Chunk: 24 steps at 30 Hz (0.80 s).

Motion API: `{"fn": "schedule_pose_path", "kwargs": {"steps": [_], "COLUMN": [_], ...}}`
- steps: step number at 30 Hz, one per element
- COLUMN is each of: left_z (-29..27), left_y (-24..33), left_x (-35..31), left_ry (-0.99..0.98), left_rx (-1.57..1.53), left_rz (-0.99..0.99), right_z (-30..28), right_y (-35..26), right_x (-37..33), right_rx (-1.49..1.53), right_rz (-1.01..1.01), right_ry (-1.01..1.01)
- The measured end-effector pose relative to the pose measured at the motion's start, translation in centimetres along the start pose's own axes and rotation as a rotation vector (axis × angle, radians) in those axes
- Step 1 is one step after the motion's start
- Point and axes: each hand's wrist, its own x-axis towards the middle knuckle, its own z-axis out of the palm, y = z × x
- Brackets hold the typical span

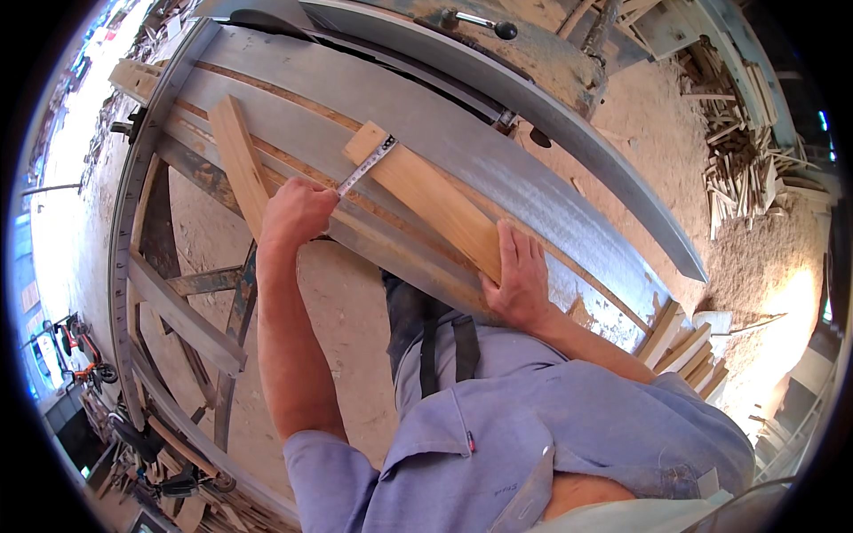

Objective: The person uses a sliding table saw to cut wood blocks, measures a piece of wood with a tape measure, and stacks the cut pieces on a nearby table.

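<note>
A flat wooden board (435,197) lies slantwise on the grey metal machine table (373,89). My left hand (300,211) is closed round a tape measure, whose case is hidden in the fist. Its pale blade (367,165) runs out across the board near the far left end, with the tip at the board's far edge. At the near right end, my right hand (522,275) grips the board, thumb on one side and fingers over the other. Left of my left hand, a second wooden board (236,160) rests across the table's edge and the rail.
A long metal fence (569,115) curves along the table's far side, near a black-knobbed lever (484,23). Wood strips (684,351) stand by the right end. A metal frame with a graduated rail (123,266) spans the left. Scrap wood (742,169) is heaped at far right.
</note>
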Motion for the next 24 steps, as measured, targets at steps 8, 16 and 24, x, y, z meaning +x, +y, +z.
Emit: {"fn": "schedule_pose_path", "kwargs": {"steps": [8,16,24], "left_z": [-0.2,2.7,14.4], "left_y": [0.5,0.6,6.4], "left_x": [-0.2,-1.6,-4.7], "left_ry": [-0.069,0.211,0.621], "left_rx": [-0.246,-0.441,-0.634], "left_rz": [-0.172,-0.186,-0.105], "right_z": [-0.1,-0.1,0.7], "right_y": [-0.2,-0.1,0.2], "right_x": [-0.1,-0.2,5.0], "right_rx": [0.027,0.058,0.14], "right_rz": [0.043,0.057,0.092], "right_ry": [-0.032,-0.003,0.066]}}
